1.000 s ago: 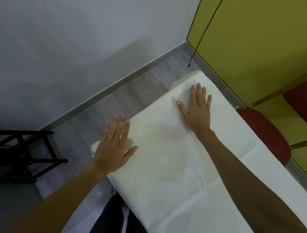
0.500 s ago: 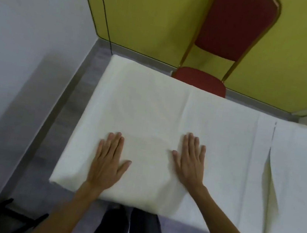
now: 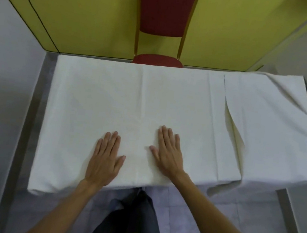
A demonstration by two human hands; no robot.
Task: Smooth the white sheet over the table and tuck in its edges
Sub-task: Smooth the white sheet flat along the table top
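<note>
Head camera looking down: the white sheet (image 3: 96,99) lies draped over the table, hiding it completely. Left hand (image 3: 105,158) is flat on the cloth near the front edge, fingers straight and together, thumb out. Right hand (image 3: 167,153) lies flat just beside it, palm down, fingers straight. Off to the right a loose fold (image 3: 237,138) gapes open. A red chair (image 3: 164,9) stands beyond the far edge.

The sheet (image 3: 97,97) lies flat and open at left and middle. A raised fold (image 3: 233,134) crosses it at right; a red chair (image 3: 157,60) stands just beyond the far edge.
</note>
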